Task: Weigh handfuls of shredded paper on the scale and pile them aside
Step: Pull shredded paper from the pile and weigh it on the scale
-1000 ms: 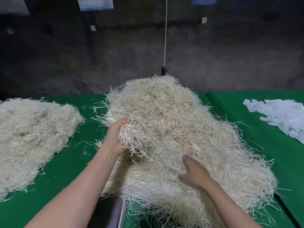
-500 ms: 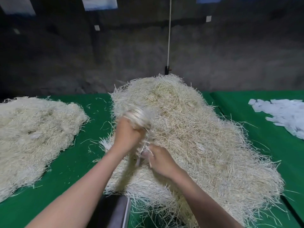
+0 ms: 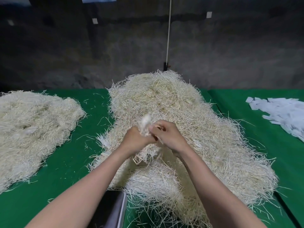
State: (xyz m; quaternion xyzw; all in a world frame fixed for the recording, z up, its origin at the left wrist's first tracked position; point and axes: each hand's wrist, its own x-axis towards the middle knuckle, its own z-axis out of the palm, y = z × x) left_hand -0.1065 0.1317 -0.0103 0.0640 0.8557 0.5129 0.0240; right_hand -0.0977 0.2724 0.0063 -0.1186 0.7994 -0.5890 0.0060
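A big heap of cream shredded paper (image 3: 189, 122) lies in the middle of the green table (image 3: 69, 163). Above its near slope my left hand (image 3: 135, 139) grips a handful of shreds (image 3: 145, 125), whose ends stick up blurred between both hands. My right hand (image 3: 169, 137) is curled against the same handful from the right. More strands hang below the hands. The dark scale (image 3: 111, 209) shows at the bottom edge, partly behind my left forearm, with loose strands beside it.
A second, flatter pile of shredded paper (image 3: 31, 129) covers the left of the table. White paper slips (image 3: 283, 112) lie at the right on an adjoining green surface. A dark wall stands behind, with a white cord (image 3: 168, 30) hanging down it.
My left hand lifted a handful from the heap's left slope. My right hand came up from the heap's near side and closed on the same handful; both hands now meet.
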